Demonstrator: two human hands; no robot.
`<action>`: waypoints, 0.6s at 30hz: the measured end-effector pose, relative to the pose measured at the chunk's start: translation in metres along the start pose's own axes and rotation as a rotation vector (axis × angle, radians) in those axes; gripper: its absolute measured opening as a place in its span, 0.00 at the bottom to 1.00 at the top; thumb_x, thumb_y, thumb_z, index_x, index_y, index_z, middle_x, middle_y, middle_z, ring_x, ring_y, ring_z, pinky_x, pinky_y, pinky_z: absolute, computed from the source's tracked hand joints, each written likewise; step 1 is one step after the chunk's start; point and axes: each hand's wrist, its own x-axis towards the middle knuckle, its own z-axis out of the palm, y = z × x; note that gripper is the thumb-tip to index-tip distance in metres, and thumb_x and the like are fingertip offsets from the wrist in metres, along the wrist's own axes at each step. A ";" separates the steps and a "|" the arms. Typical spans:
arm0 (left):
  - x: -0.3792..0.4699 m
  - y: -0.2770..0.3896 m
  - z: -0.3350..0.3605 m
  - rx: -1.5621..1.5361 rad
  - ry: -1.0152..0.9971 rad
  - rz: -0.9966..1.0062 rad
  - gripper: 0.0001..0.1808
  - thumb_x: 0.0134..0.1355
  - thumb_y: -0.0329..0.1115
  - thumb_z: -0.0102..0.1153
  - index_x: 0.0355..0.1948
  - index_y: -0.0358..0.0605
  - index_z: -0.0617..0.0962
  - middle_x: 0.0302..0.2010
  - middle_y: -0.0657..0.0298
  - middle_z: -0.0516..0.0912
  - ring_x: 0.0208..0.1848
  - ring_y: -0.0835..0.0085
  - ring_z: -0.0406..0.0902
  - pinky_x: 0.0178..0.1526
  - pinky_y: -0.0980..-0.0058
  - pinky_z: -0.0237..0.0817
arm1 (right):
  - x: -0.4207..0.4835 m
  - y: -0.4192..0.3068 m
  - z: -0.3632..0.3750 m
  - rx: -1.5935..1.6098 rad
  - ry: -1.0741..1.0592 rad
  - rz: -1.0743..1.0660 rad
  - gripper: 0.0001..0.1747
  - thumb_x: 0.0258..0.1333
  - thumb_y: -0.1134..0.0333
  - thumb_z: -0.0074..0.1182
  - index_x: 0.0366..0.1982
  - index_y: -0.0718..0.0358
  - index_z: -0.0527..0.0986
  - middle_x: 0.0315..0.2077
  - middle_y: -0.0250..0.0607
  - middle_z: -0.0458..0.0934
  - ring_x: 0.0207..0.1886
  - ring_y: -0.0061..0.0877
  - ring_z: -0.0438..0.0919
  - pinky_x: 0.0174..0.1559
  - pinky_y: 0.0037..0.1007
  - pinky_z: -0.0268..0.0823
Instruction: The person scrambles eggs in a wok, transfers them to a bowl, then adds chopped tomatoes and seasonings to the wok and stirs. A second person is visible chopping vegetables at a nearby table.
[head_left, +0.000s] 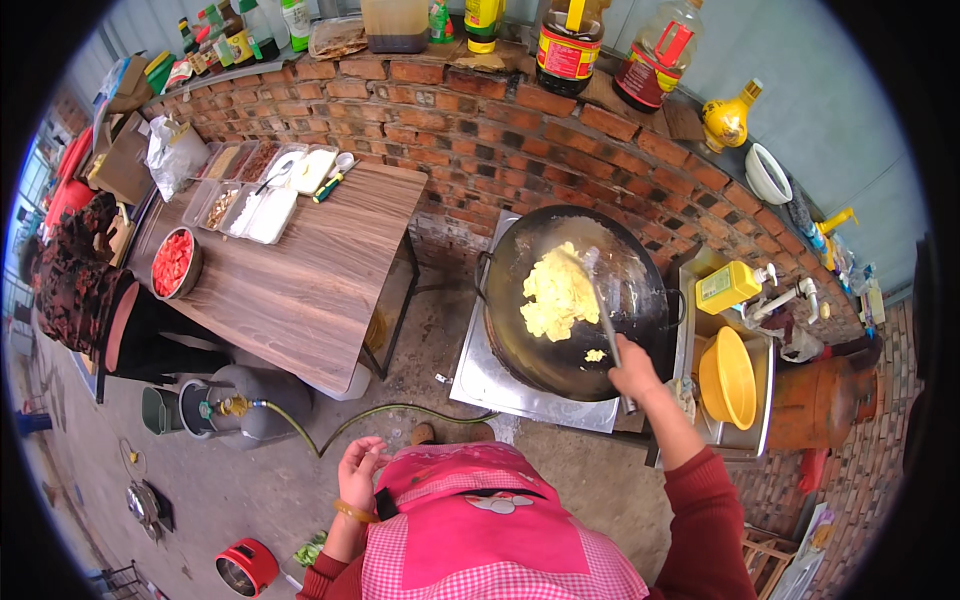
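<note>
My right hand (636, 369) grips the metal handle of a long cooking utensil (604, 315), whose far end is in a heap of scrambled egg (556, 294). The egg lies in a large black two-handled wok (637, 262) on a metal-topped stove (480, 375). A small piece of egg sits apart, nearer my hand. Faint steam blurs the wok's far side. My left hand (361, 466) hangs beside my pink apron, fingers loosely bent and holding nothing. On the wooden-topped table (300, 300) to the left stands a metal bowl of chopped tomatoes (172, 262).
Seasoning boxes (259, 217) and a green-handled knife (328, 187) lie on the table. A gas cylinder (262, 405) with a hose (375, 409) is below. Right of the stove, a sink (761, 390) holds a yellow basin (726, 375). Another person (82, 292) bends at far left.
</note>
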 end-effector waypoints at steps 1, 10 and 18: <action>0.000 0.000 0.000 -0.001 -0.008 0.001 0.11 0.66 0.28 0.51 0.47 0.36 0.76 0.43 0.57 0.81 0.38 0.72 0.81 0.45 0.75 0.71 | -0.012 -0.013 0.002 0.039 -0.005 -0.089 0.33 0.45 0.76 0.54 0.58 0.65 0.65 0.42 0.61 0.75 0.44 0.55 0.77 0.48 0.46 0.71; -0.004 -0.001 0.003 0.000 -0.044 -0.032 0.10 0.66 0.30 0.52 0.46 0.38 0.76 0.43 0.59 0.81 0.39 0.73 0.80 0.46 0.75 0.70 | -0.066 -0.037 0.006 0.120 -0.152 0.051 0.37 0.51 0.73 0.55 0.64 0.70 0.58 0.37 0.67 0.78 0.43 0.56 0.78 0.47 0.50 0.71; -0.007 0.006 0.000 0.051 -0.011 -0.026 0.10 0.66 0.30 0.51 0.47 0.39 0.76 0.43 0.60 0.81 0.39 0.74 0.79 0.48 0.75 0.70 | -0.085 -0.028 0.011 0.081 -0.211 0.169 0.33 0.55 0.70 0.54 0.63 0.68 0.62 0.39 0.67 0.78 0.46 0.56 0.77 0.49 0.46 0.70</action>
